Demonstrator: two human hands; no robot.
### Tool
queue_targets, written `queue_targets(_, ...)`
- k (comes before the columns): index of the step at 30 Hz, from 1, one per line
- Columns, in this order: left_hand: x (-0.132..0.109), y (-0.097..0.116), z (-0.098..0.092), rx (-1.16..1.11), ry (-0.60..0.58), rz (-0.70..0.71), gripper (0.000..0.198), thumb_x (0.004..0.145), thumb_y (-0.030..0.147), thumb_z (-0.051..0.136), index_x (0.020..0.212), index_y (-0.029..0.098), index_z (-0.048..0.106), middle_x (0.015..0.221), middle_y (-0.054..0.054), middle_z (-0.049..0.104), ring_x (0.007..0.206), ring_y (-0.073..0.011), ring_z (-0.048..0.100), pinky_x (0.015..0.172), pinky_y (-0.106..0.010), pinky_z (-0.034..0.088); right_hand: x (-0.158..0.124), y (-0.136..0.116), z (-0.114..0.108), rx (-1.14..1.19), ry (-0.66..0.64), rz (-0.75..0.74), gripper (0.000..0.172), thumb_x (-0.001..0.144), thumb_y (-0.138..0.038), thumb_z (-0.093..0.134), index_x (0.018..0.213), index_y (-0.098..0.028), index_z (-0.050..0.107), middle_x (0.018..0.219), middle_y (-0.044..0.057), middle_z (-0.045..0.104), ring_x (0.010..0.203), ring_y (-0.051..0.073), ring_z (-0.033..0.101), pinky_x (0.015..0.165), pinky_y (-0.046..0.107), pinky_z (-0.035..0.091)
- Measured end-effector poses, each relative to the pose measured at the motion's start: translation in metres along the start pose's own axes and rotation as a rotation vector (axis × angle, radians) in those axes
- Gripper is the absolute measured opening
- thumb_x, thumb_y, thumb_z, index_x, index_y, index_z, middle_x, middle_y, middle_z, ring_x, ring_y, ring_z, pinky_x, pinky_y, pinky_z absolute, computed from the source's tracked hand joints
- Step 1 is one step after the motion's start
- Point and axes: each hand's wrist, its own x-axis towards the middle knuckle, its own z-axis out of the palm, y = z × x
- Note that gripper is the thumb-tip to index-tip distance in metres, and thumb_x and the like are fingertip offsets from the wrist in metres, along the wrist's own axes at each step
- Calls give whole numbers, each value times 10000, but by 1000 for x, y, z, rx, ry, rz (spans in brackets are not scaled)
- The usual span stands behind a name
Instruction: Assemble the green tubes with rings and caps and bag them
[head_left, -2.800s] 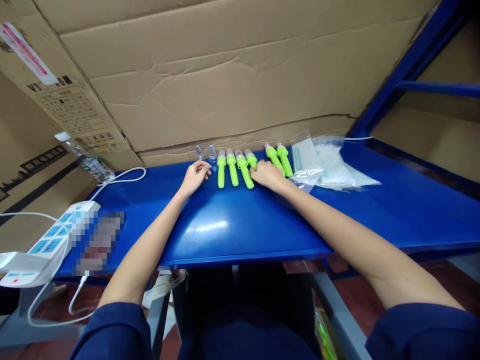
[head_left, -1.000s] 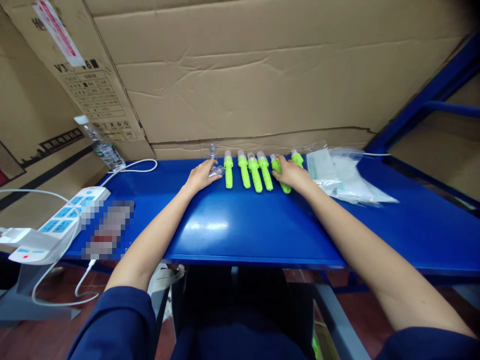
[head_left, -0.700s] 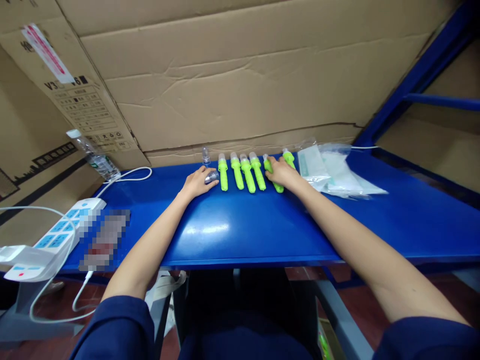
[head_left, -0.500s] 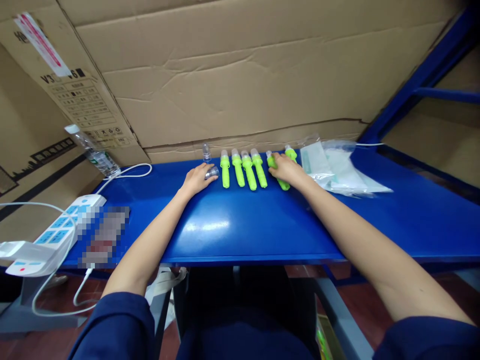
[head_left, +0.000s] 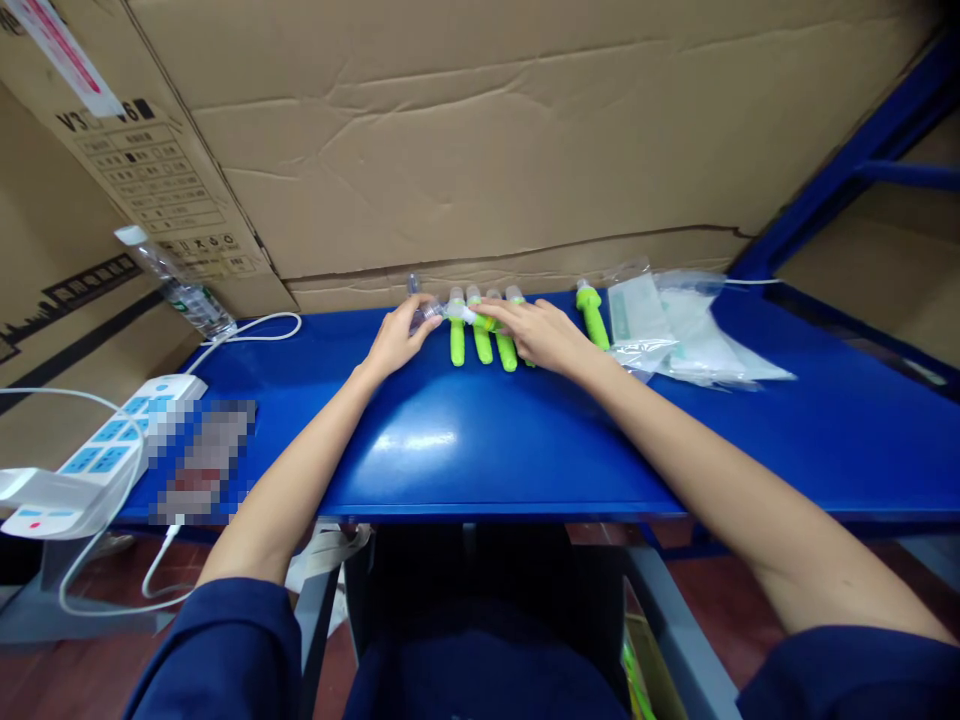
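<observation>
At the back of the blue table (head_left: 450, 450), my left hand (head_left: 399, 335) is closed on a clear plastic cap (head_left: 429, 314). My right hand (head_left: 547, 332) grips a lime-green stick with a pale tip (head_left: 480, 319), held sideways with the tip close to the cap's mouth; whether they touch I cannot tell. Under and behind it, several similar green sticks with clear tops (head_left: 457, 345) lie in a row, partly hidden by my right hand. Another clear cap (head_left: 413, 284) stands behind my left hand. One more green stick (head_left: 594, 320) lies to the right.
Clear plastic bags (head_left: 694, 330) lie at the back right. To the left are a water bottle (head_left: 184, 290), a white power strip (head_left: 135, 430) with cables, and a pixelated flat device (head_left: 206, 460). Cardboard (head_left: 487, 150) walls the back; a blue frame post (head_left: 847, 150) rises at right.
My right hand has picked up a green stick from the right of the row and carried it left to my left hand. My left hand has raised the clear cap and turned it toward the stick.
</observation>
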Motion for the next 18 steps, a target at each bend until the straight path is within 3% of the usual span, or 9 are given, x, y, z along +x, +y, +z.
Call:
queue_targets(4,-2,6,-2,52,-94,54,424,958,428,566,1324,214,576,1337,-98,657,1181,-245,634,1031,-370,451,0,-5,1,-124,6,-43,670,928,-39,364,1552,-280,402,1440,148,578,1137,292,621,883,395,374)
queue_targets(8,-4,12,-2,142,-165,72,428,948,462,586,1312,240,607,1301,-100,668,1189,-269,625,1037,-402,419,3,-5,7,-48,48,-29,529,991,-159,393,1515,-220,442,1313,172,638,1136,304,607,908,401,356)
queue_targets(12,-5,19,-2,196,-174,118,421,950,455,590,1305,229,602,1306,-94,659,1228,-261,600,1057,-386,378,6,-7,12,77,114,4,412,996,-283,460,1344,-83,555,1287,216,636,1151,317,594,950,407,362)
queue_targets(15,-6,23,-1,213,-162,131,419,967,455,556,1314,222,586,1318,-94,654,1228,-254,597,1048,-373,377,5,-9,10,75,127,-3,351,1008,-304,427,1209,-94,624,1260,211,651,1122,318,599,951,414,360)
queue_targets(18,-7,28,-1,248,-162,118,433,982,471,513,1330,220,570,1344,-99,647,1242,-264,587,1047,-380,371,3,-13,6,40,145,25,365,1026,-327,390,1211,-134,638,1199,184,685,1080,314,608,944,425,353)
